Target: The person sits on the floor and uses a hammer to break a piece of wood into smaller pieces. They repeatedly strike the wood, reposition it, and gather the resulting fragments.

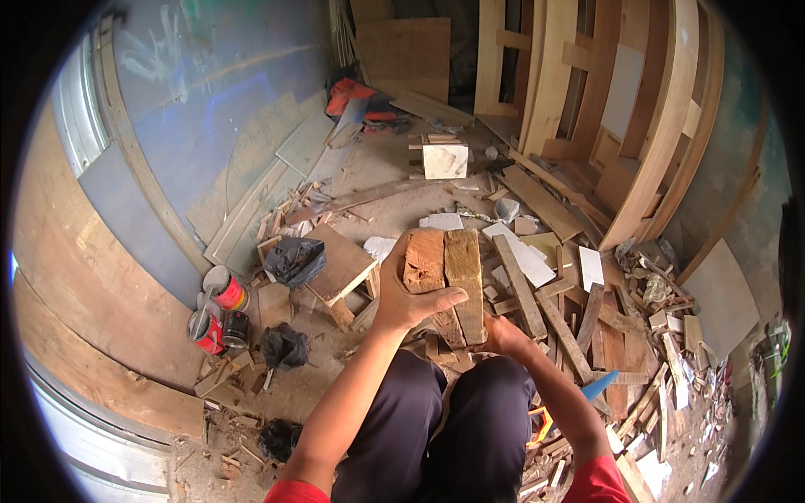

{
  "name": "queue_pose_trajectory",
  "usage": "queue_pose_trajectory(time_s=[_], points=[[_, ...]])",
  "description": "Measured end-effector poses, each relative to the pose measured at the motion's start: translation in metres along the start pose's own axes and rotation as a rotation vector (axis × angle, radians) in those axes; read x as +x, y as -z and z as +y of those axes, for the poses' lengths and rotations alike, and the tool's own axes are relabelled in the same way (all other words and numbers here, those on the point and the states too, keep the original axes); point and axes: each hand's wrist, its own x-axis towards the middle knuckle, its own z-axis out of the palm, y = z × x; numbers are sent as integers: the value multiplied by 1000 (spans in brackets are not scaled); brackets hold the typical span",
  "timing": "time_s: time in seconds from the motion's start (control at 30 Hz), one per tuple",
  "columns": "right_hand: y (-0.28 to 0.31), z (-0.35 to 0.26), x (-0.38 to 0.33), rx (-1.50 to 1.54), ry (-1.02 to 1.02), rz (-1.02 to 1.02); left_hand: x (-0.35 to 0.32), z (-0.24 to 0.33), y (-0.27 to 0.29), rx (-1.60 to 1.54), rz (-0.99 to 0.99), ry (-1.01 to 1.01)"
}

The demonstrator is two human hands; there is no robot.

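In front of my knees I hold two short, thick wood blocks pressed side by side. The left one is a reddish, rough-ended block (424, 261); beside it is a browner block (464, 281), with a thin dark seam between them. My left hand (401, 300) wraps the reddish block from the left, its thumb lying across the near faces. Low on the right side, my right hand (505, 337) grips the brown block; most of its fingers are hidden behind the wood.
By my right forearm lie a blue blade-like piece (600, 385) and an orange handle (541, 426). Loose planks (570, 335) and offcuts cover the floor at right. At left stand a low wooden bench (340, 264), a black plastic bag (295, 260) and paint cans (225, 287). Wooden frames (662, 126) lean at far right.
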Motion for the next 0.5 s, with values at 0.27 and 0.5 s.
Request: queue_pose_trajectory(time_s=[0.27, 0.5], points=[[-3, 10, 2, -37, -41, -30, 6, 4, 1, 137, -70, 23], [-9, 2, 14, 117, 90, 51, 8, -1, 12, 196, -30, 8]])
